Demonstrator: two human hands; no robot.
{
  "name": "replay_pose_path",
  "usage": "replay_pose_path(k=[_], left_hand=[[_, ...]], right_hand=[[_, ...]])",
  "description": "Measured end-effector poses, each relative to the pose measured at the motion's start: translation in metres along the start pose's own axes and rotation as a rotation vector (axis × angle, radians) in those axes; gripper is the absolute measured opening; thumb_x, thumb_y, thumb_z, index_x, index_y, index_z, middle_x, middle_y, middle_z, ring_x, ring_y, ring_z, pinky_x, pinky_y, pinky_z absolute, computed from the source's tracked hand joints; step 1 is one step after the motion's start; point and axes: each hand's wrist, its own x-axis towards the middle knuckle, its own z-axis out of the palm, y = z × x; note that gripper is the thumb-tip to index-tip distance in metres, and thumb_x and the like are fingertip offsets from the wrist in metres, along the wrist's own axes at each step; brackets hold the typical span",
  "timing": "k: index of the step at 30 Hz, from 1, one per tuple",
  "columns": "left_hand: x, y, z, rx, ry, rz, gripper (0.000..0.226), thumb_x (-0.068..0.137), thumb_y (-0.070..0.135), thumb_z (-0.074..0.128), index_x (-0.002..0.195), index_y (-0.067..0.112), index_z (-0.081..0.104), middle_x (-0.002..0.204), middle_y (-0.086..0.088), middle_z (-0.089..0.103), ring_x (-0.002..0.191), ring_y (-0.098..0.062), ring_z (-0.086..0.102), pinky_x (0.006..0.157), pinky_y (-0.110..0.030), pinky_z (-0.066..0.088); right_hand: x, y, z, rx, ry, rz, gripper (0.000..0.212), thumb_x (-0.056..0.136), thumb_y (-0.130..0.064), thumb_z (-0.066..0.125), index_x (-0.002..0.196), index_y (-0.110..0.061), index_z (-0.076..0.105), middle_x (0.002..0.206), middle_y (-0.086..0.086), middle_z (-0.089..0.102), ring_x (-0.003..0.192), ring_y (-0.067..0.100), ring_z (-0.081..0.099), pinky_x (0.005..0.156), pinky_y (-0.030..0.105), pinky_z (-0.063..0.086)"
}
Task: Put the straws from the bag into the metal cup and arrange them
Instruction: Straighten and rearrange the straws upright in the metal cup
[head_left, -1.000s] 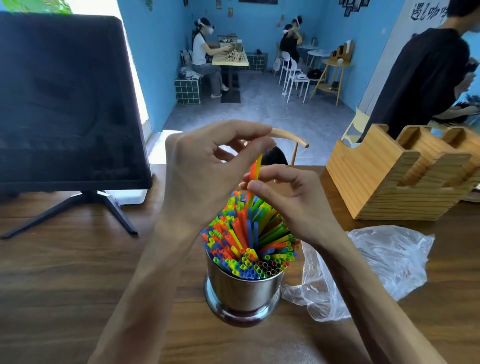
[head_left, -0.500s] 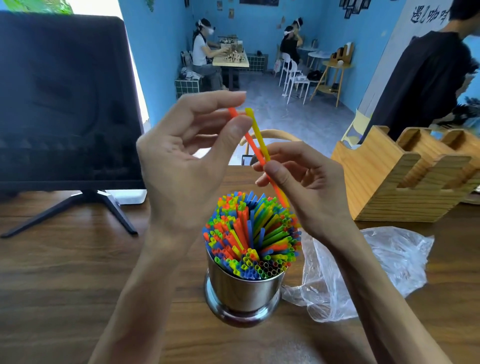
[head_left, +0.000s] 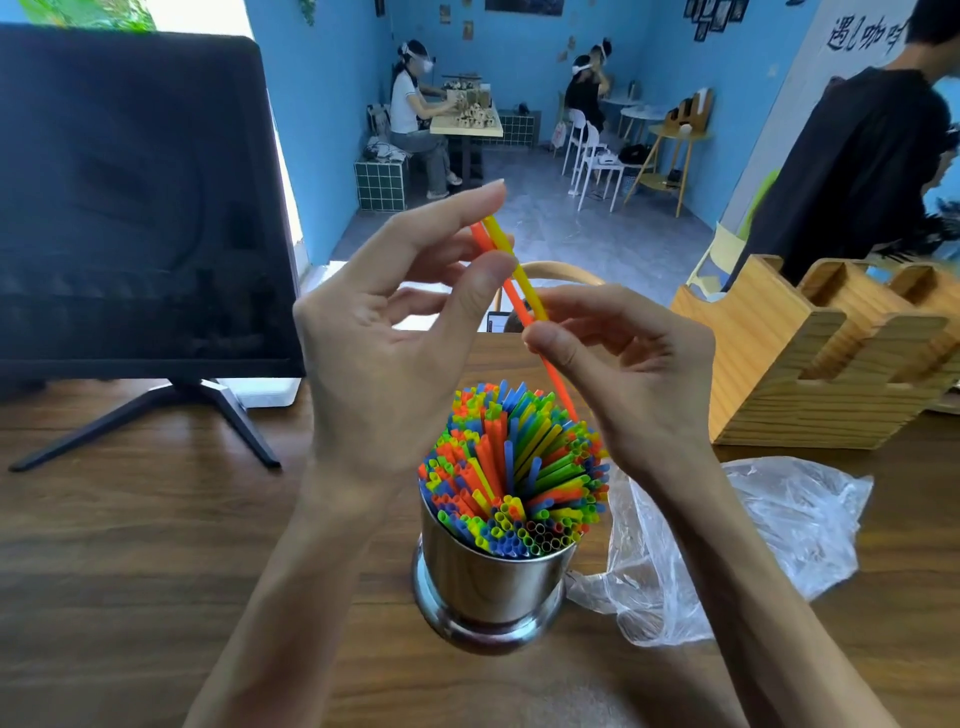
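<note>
Orange straw (head_left: 558, 382) and yellow straw (head_left: 519, 270), pinched by left hand (head_left: 384, 353) and right hand (head_left: 634, 374), lower ends hidden.

"Any sleeves on that person?"

"None that show. Both forearms are bare up to the picture's bottom edge."

"Rings, a watch?"

"Nothing on the left hand (head_left: 384, 364) or the right hand (head_left: 639, 379). Short, plain fingernails, slim wrists."
</note>
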Motion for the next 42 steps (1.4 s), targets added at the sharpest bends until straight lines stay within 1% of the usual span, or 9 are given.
replay_pose_path(k=[8,15,17,20,22,31,36,39,42], left_hand=[[0.001,-0.001,0.001,-0.016,0.021,0.021,0.034,0.090,0.009,0.075,0.117,0.028,0.066,0.096,0.006,0.073,0.085,-0.012,0.073,0.078,-0.024,0.058],[0.001,-0.003,0.004,-0.050,0.027,0.010,0.033,0.089,0.012,0.077,0.116,0.027,0.066,0.093,0.006,0.072,0.079,-0.016,0.072,0.073,-0.029,0.060],[-0.001,-0.003,0.005,-0.047,0.060,0.009,0.033,0.088,0.013,0.079,0.115,0.028,0.066,0.094,0.004,0.073,0.081,-0.019,0.074,0.074,-0.028,0.059],[-0.002,-0.004,0.007,-0.057,0.116,0.009,0.034,0.087,0.012,0.080,0.113,0.028,0.067,0.095,-0.001,0.074,0.085,-0.023,0.075,0.074,-0.031,0.061],[-0.002,-0.005,0.006,-0.063,0.132,0.008,0.034,0.086,0.011,0.081,0.112,0.027,0.067,0.095,-0.003,0.075,0.086,-0.026,0.075,0.074,-0.034,0.062],[0.004,-0.004,0.001,-0.161,0.156,-0.046,0.022,0.088,0.010,0.078,0.104,0.022,0.068,0.092,-0.006,0.074,0.079,-0.026,0.076,0.066,-0.030,0.060],[0.003,-0.005,0.001,-0.165,0.168,-0.079,0.019,0.086,0.011,0.079,0.099,0.019,0.068,0.089,-0.005,0.075,0.078,-0.025,0.076,0.065,-0.030,0.059],[0.006,-0.006,-0.003,-0.213,0.233,-0.118,0.017,0.087,0.010,0.079,0.098,0.020,0.069,0.084,0.002,0.076,0.074,-0.021,0.076,0.064,-0.030,0.059],[0.008,-0.009,-0.008,-0.275,0.286,-0.195,0.017,0.086,0.008,0.079,0.094,0.016,0.067,0.078,-0.001,0.076,0.071,-0.018,0.075,0.065,-0.028,0.058]], right_hand=[[-0.001,0.000,0.003,0.065,-0.042,0.024,0.024,0.093,-0.009,0.071,0.105,-0.029,0.073,0.098,-0.001,0.077,0.088,0.019,0.077,0.080,0.052,0.061],[0.001,-0.003,-0.004,-0.016,-0.132,0.047,0.017,0.101,-0.007,0.060,0.111,-0.015,0.070,0.107,-0.006,0.074,0.084,0.016,0.076,0.077,0.021,0.051],[0.002,-0.004,-0.005,-0.015,-0.156,0.053,0.017,0.102,-0.008,0.058,0.111,-0.016,0.070,0.106,-0.003,0.075,0.086,0.018,0.076,0.077,0.024,0.053],[0.003,-0.007,-0.006,-0.005,-0.149,0.059,0.014,0.098,-0.016,0.067,0.103,-0.029,0.069,0.101,-0.001,0.076,0.088,0.021,0.076,0.078,0.047,0.061],[0.004,-0.009,-0.005,0.007,-0.129,0.073,0.018,0.093,-0.016,0.074,0.097,-0.034,0.068,0.096,0.002,0.077,0.083,0.021,0.076,0.076,0.053,0.060],[0.005,0.004,-0.006,0.063,-0.207,0.093,0.016,0.100,-0.014,0.062,0.113,-0.019,0.070,0.095,0.007,0.074,0.075,0.022,0.070,0.073,0.034,0.054],[0.006,0.006,-0.010,-0.015,-0.233,0.071,0.016,0.105,-0.016,0.053,0.113,-0.015,0.067,0.102,0.005,0.075,0.085,0.027,0.073,0.080,0.044,0.058],[0.010,0.004,-0.016,-0.015,-0.138,0.080,0.010,0.104,-0.013,0.053,0.107,-0.020,0.060,0.099,-0.002,0.078,0.092,0.020,0.074,0.083,0.035,0.057],[0.015,-0.004,-0.022,0.223,0.032,0.089,0.013,0.104,-0.007,0.051,0.103,-0.020,0.048,0.098,0.000,0.080,0.090,0.022,0.075,0.078,0.024,0.055]])
